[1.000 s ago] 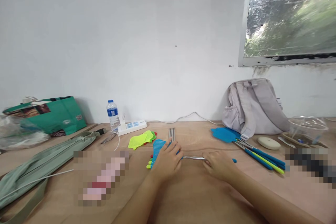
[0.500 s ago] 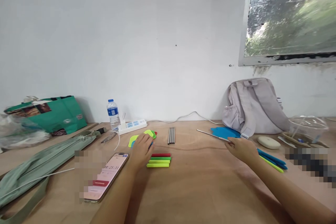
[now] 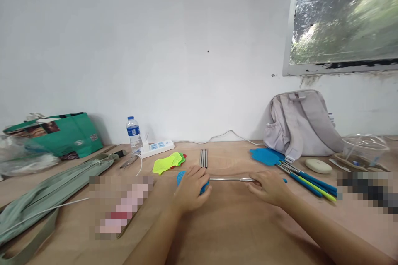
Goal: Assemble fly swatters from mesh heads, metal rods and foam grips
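Observation:
My left hand (image 3: 190, 189) presses down on a blue mesh swatter head (image 3: 180, 176) at the middle of the wooden table (image 3: 230, 232). A thin metal rod (image 3: 230, 179) runs from that head to my right hand (image 3: 269, 186), which grips its right end. A blue tip (image 3: 285, 180) sticks out past my right fingers. A pile of yellow-green mesh heads (image 3: 167, 163) lies just behind my left hand. A short bundle of metal rods (image 3: 203, 158) lies behind the rod.
Several finished swatters with a blue head (image 3: 267, 156) and blue and yellow handles (image 3: 314, 184) lie right. Behind: a grey backpack (image 3: 300, 124), a white oval object (image 3: 318, 166), a clear container (image 3: 364, 148). Left: water bottle (image 3: 133, 133), power strip (image 3: 157, 148), green bag (image 3: 59, 134), green pouch (image 3: 46, 198).
My left hand came back from the mesh pile with a blue head. My right hand brought a rod in from the right. Both now meet at the middle, covering the coloured handles.

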Demonstrator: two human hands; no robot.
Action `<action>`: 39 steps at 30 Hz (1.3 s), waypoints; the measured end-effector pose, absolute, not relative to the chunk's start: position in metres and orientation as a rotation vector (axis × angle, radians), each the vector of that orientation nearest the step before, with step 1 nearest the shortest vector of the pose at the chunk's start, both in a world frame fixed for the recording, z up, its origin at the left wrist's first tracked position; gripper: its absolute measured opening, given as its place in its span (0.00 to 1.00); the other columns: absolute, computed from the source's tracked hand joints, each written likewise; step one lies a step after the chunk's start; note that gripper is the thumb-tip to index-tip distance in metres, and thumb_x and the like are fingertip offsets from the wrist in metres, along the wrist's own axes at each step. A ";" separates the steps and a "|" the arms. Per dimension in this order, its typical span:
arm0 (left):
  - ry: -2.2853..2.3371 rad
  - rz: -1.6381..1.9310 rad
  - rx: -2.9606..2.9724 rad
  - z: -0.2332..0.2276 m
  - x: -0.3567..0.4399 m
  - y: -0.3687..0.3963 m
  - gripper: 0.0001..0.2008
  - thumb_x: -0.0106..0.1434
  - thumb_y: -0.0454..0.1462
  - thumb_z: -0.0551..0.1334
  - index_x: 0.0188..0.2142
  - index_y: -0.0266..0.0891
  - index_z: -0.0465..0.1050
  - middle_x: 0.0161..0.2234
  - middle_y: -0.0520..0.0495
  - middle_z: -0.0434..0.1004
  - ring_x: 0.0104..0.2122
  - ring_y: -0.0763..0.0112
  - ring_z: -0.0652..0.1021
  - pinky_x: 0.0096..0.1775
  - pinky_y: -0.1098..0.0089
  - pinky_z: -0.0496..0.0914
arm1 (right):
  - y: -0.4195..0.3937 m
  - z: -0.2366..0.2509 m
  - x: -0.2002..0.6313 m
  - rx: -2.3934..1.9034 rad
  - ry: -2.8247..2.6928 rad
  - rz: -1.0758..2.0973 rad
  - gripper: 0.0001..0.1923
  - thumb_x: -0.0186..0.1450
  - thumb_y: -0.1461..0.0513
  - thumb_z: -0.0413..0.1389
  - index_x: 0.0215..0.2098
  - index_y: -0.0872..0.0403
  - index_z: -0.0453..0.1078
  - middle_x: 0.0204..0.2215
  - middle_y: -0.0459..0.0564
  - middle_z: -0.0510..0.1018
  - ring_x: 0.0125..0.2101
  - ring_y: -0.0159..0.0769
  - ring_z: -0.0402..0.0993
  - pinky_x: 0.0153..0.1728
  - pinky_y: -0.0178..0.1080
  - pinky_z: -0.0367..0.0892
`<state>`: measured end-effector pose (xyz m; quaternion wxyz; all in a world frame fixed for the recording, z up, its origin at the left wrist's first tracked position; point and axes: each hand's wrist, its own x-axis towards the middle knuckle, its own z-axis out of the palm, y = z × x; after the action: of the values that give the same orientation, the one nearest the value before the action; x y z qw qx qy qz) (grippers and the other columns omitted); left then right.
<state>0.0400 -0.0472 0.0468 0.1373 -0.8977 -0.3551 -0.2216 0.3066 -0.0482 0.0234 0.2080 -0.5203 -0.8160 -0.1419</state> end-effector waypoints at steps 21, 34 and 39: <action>-1.028 -0.399 -2.609 0.047 0.042 -0.046 0.07 0.59 0.38 0.52 0.28 0.38 0.63 0.33 0.48 0.66 0.36 0.66 0.64 0.40 0.64 0.59 | -0.051 0.028 0.306 -1.434 -2.349 -0.502 0.20 0.62 0.53 0.43 0.18 0.54 0.63 0.16 0.47 0.71 0.18 0.30 0.63 0.21 0.35 0.38; -0.961 -0.344 -2.576 0.043 0.054 -0.053 0.15 0.63 0.44 0.47 0.30 0.38 0.66 0.34 0.47 0.68 0.37 0.66 0.66 0.42 0.63 0.58 | -0.058 0.031 0.300 -1.326 -2.454 -0.479 0.18 0.65 0.53 0.40 0.26 0.54 0.64 0.21 0.48 0.74 0.22 0.33 0.67 0.23 0.35 0.44; -0.859 -0.362 -2.548 0.035 0.075 -0.061 0.17 0.61 0.47 0.49 0.32 0.37 0.67 0.32 0.47 0.68 0.37 0.64 0.66 0.42 0.63 0.58 | -0.067 0.025 0.281 -1.278 -2.511 -0.299 0.17 0.65 0.54 0.40 0.30 0.53 0.65 0.25 0.49 0.75 0.26 0.35 0.70 0.24 0.34 0.49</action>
<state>0.0753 -0.0610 0.0355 0.2124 -0.9177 -0.3094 -0.1305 0.2813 -0.0665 0.0246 0.1538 -0.4456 -0.8757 -0.1042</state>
